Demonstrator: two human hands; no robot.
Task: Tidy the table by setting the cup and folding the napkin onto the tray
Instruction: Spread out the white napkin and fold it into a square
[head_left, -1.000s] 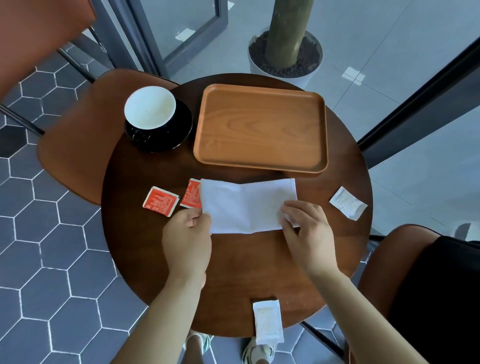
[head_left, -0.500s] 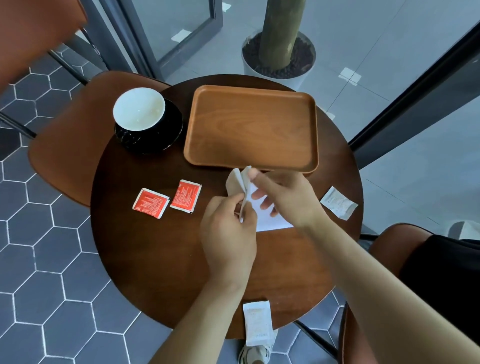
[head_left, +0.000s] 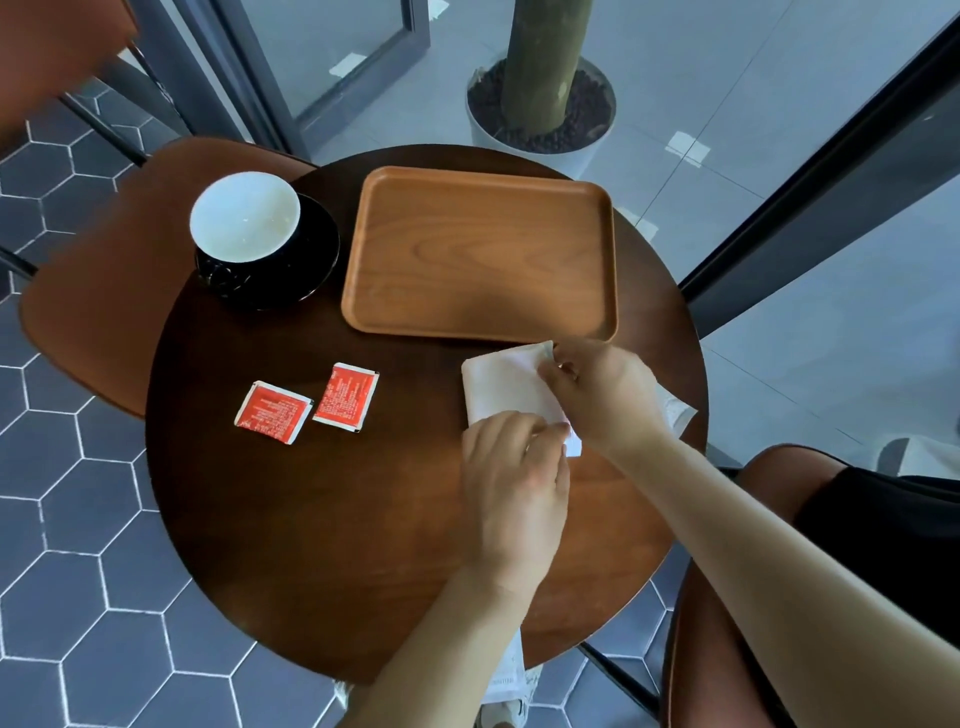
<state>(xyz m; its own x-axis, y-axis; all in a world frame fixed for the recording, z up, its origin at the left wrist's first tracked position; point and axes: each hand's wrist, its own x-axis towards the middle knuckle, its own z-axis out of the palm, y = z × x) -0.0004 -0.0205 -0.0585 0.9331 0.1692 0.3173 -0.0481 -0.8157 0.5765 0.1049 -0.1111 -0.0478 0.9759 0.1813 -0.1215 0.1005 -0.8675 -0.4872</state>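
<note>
Napkin (head_left: 504, 384), folded, lies on the table (head_left: 311, 519) just short of the near rim of the tray (head_left: 483, 254) (open tabletop to its left). The right hand (head_left: 608, 395) pinches its far corner, while the left hand (head_left: 511, 483), fingers curled, grips its near edge.

**Round table, a few things laid out**

On the dark wooden table (head_left: 291, 519) we see a wooden tray (head_left: 483, 254) at the far side and a black saucer (head_left: 317, 270) to its left. A red sachet (head_left: 272, 412) lies just beside a second red sachet (head_left: 346, 396), and a folded napkin (head_left: 501, 384) lies near the tray's front edge.
</note>
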